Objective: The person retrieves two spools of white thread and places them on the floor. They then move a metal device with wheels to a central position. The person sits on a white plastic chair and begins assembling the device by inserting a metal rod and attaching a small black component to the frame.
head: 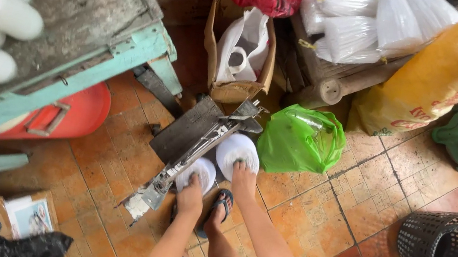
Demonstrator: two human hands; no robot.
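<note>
Head view: table [132, 50] at ten o'clock. Metal lever tool [192, 153] at centre. Left hand [191, 194] closed on left white roll [198, 171]; right hand [244, 179] gripping right white roll [236, 149]. Green bag [300, 139] at two o'clock; black basket [455, 256] at four.

green bag [301, 140] right, metal press [195, 153] left

One head camera looks steeply down from standing height at the tiled floor [319, 214] (no second view), the hands far below.
</note>
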